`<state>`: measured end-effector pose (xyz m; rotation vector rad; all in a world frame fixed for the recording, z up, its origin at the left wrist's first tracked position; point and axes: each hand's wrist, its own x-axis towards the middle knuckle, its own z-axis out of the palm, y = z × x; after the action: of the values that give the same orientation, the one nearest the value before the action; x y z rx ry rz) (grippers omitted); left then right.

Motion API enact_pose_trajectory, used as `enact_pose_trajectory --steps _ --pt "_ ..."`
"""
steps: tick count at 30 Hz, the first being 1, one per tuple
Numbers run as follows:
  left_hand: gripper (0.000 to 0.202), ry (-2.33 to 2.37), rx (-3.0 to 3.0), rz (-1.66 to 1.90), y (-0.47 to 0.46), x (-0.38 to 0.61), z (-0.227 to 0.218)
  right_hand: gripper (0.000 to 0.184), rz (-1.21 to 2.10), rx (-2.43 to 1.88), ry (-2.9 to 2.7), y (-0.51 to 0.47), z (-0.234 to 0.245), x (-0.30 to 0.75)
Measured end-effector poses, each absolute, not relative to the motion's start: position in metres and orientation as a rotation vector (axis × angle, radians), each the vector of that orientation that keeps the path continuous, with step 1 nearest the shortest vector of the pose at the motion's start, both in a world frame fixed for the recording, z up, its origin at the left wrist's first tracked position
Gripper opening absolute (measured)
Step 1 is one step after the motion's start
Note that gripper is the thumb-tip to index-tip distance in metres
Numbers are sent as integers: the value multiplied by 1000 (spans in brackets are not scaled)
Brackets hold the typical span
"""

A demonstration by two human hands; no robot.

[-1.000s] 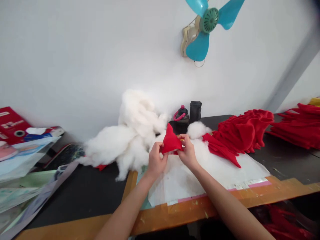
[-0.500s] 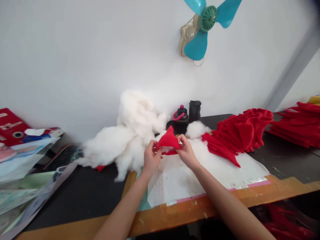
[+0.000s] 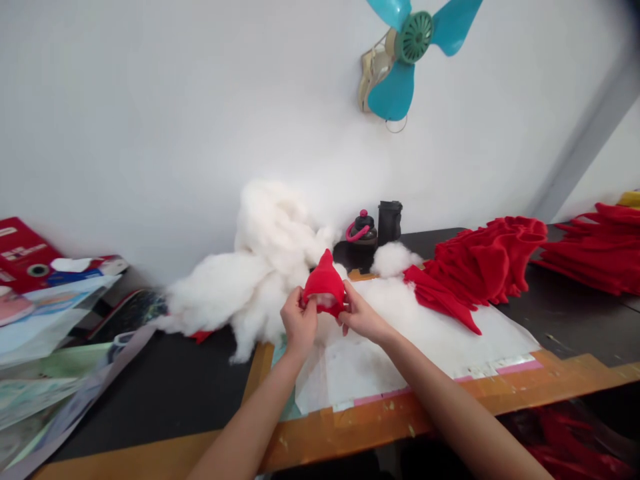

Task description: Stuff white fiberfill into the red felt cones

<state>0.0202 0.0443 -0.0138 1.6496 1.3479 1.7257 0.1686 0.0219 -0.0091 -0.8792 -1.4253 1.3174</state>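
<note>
Both of my hands hold a small red fabric cone (image 3: 324,283) above the table, its tip pointing up. My left hand (image 3: 298,323) pinches its lower left edge and my right hand (image 3: 361,317) pinches its lower right edge. White stuffing shows in the cone's open bottom. A big heap of white stuffing (image 3: 260,267) lies just behind and to the left of the hands. A pile of red fabric pieces (image 3: 480,267) lies to the right.
A white sheet (image 3: 380,360) covers the wooden board (image 3: 350,430) under my hands. Two black bottles (image 3: 377,230) stand by the wall. Plastic packages (image 3: 45,360) lie at left, more red fabric (image 3: 600,257) at far right, a turquoise fan (image 3: 407,57) on the wall.
My hands moved left and slightly down with the red cone. The cone was opened wide, then brought upright, so stuffing now shows in its mouth.
</note>
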Motion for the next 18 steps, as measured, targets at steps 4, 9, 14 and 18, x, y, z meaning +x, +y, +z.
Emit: enact_pose_trajectory --steps 4,9,14,18 --pt "21 1239 1568 1724 47 21 -12 59 1214 -832 -1395 21 -5 172" --pt "12 1051 1684 1612 45 25 -18 70 1044 -793 -1243 23 2 173" --pt "20 1104 1786 1588 37 28 -19 58 786 -817 -1324 23 -1 174" --pt "22 1143 1697 1633 36 28 -14 52 1063 -611 -1303 18 5 177"
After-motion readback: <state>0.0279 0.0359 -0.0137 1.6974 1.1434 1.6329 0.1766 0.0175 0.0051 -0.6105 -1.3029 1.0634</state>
